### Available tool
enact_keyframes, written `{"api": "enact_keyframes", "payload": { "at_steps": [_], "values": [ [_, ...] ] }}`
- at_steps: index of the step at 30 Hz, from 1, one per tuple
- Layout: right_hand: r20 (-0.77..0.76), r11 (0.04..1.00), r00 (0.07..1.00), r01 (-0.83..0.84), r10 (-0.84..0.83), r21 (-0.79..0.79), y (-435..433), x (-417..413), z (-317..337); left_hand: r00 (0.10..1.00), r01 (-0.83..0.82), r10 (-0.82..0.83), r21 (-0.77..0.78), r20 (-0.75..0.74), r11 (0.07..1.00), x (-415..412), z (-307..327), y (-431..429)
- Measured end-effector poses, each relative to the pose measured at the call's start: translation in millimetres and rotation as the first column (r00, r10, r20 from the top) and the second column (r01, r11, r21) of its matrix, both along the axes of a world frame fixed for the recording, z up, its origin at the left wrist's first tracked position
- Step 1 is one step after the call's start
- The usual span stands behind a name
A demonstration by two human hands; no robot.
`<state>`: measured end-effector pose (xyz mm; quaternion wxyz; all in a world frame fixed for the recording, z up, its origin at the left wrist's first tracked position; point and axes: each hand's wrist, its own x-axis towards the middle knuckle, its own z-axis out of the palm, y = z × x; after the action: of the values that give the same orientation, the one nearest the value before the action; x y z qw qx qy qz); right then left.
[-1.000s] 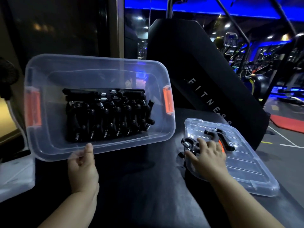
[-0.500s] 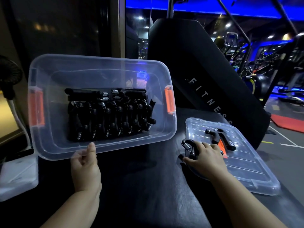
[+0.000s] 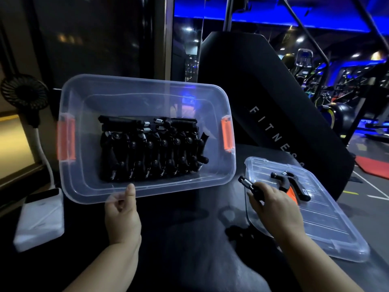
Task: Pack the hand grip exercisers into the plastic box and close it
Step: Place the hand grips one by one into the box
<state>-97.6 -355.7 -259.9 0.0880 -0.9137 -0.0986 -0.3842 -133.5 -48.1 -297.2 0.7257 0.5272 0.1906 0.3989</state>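
Note:
A clear plastic box (image 3: 88, 186) with orange latches is tipped up toward me; my left hand (image 3: 123, 211) grips its near rim. Several black hand grip exercisers (image 3: 151, 150) lie packed in a row inside it. To the right, the clear lid (image 3: 328, 226) lies flat on the black padded bench. My right hand (image 3: 273, 205) holds a black exerciser (image 3: 249, 185) with a steel spring, lifted just over the lid's left edge. Another black and orange exerciser (image 3: 290, 185) rests on the lid beside my fingers.
A white box-like object (image 3: 40, 218) sits at the left on the bench. A small black fan (image 3: 24, 92) stands behind it. A black padded backrest (image 3: 273, 98) marked FITNESS rises behind the lid. Gym machines fill the far right.
My right hand closed on one exerciser on the lid and raised it, spring end up. The box stays tilted in my left hand, shifted slightly right in view.

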Motion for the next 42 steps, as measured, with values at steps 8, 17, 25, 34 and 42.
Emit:
{"api": "enact_keyframes", "payload": {
  "at_steps": [8,17,25,34,42],
  "values": [
    [-0.024,0.944,1.000,-0.010,0.019,0.329,24,-18,34,1.000,0.015,-0.015,-0.014,0.001,1.000,-3,4,-1],
    [-0.049,0.911,0.968,-0.215,0.247,0.352,81,-25,96,0.998,0.055,-0.054,-0.035,0.043,0.998,-9,17,-4],
    [-0.054,0.921,0.926,-0.364,0.374,0.137,155,22,132,0.991,0.116,-0.111,-0.059,0.080,0.991,-11,16,-2],
    [-0.112,0.888,0.883,-0.459,0.455,-0.013,225,75,145,0.979,0.165,-0.144,-0.154,0.143,0.974,-4,14,1],
    [-0.070,0.868,0.879,-0.477,0.472,-0.136,253,105,152,0.970,0.196,-0.176,-0.112,0.166,0.974,-4,13,4]
  ]
}}
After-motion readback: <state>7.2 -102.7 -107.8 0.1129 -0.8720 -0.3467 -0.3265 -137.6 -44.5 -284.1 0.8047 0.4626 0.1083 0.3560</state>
